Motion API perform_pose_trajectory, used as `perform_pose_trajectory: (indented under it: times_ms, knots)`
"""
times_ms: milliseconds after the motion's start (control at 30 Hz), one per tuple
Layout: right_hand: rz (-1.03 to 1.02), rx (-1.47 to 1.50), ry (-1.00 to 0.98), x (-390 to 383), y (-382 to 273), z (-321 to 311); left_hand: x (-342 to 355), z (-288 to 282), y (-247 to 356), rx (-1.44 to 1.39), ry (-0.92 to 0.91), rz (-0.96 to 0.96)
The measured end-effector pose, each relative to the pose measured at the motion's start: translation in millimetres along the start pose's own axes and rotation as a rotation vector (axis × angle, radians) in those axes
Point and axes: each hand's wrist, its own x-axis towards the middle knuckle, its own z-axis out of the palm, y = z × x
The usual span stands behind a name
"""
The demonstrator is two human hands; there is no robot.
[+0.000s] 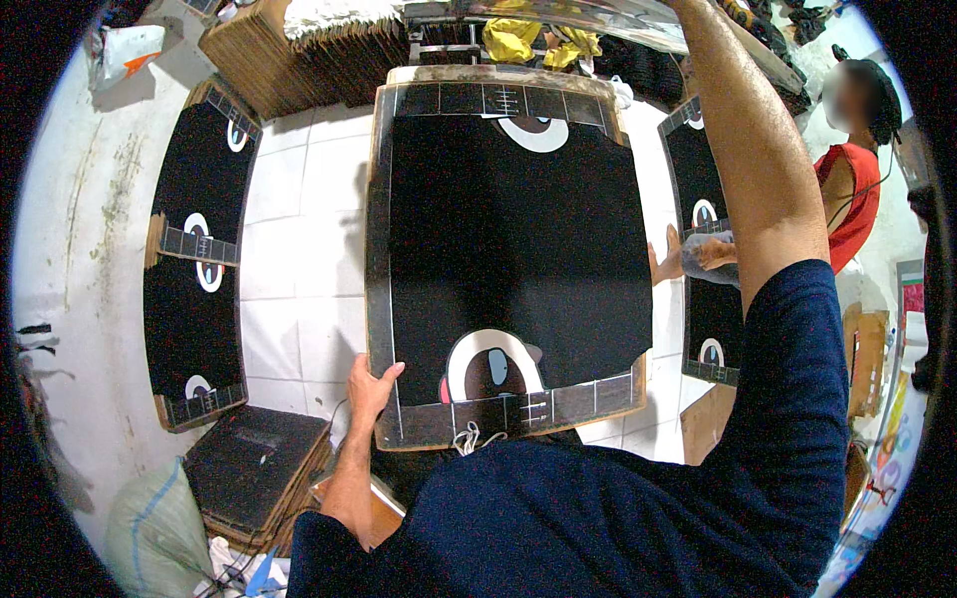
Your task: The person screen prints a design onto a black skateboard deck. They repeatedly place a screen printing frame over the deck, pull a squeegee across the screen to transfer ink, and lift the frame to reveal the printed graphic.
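A large board (381, 249) lies in front of my body, covered by a black printed sheet (518, 229) with white-ringed eye shapes at its far and near ends. Dark strips with white marks run along its two ends. My left hand (371, 394) grips the board's left edge near the close corner, thumb on top and the other fingers along the side. My right arm (753, 130) stretches up and forward past the board's right side. It leaves the picture at the top, so the right hand is out of sight.
Similar black printed boards stand left (199, 319) and right (708, 319). A person in a red top (852, 209) is at the right. Stacked brown boards (289, 60) and yellow cloth (510, 40) are at the back. Dark flat panels (254, 458) and a pale sack (150, 528) lie near left.
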Motion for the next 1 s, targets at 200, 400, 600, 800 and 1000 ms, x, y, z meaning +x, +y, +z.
perform_pose_trajectory:
  times_ms: [200,400,600,800,1000]
  knots:
    - [-0.009,-0.002,-0.015,5,1,0,6,4,5,-0.008,0.016,-0.019]
    - [-0.007,0.006,-0.001,7,0,-10,13,1,13,0.042,0.029,-0.001]
    - [-0.006,0.04,-0.023,8,4,-16,12,-2,20,0.039,0.044,-0.01]
    - [-0.084,-0.032,0.044,23,8,-11,15,-4,26,0.038,0.042,-0.002]
    - [-0.046,0.044,-0.042,36,10,-9,19,-4,24,0.01,-0.001,-0.071]
